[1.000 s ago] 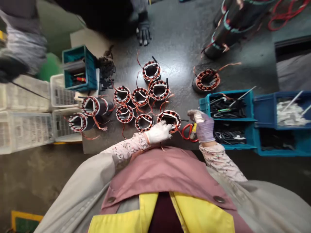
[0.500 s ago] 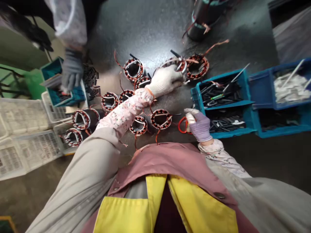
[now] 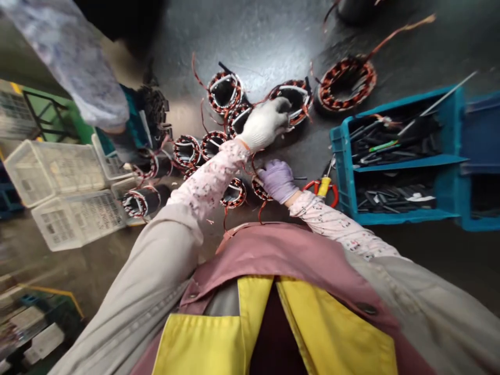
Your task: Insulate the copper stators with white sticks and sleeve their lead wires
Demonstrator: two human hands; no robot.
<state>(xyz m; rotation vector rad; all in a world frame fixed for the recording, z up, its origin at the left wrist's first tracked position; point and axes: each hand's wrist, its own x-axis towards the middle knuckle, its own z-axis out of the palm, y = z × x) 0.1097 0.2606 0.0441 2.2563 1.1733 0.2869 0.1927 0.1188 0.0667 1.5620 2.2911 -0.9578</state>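
My left hand (image 3: 267, 124), in a white knit glove, is closed on the near left rim of a motor stator (image 3: 302, 117) with copper windings and white lacing. My right hand (image 3: 277, 179), in a purple glove, has its fingers curled at the side of a nearer stator (image 3: 261, 191) and covers much of it. Another small stator (image 3: 233, 194) stands left of that one. To the right of my right hand lie red-handled scissors (image 3: 323, 187) with a yellow part, touching neither hand.
Several more stators (image 3: 224, 94) stand on the dark table (image 3: 265, 47), and a larger one (image 3: 347, 86) is at the right. Blue bins (image 3: 410, 162) hold black sleeves. White plastic crates (image 3: 78, 219) are at the left. A co-worker's sleeve (image 3: 86, 73) reaches in at upper left.
My right hand has left the scissors and moved left to the near stator. My left hand stays at the far stator. The view has shifted, and the co-worker's arm has come nearer.
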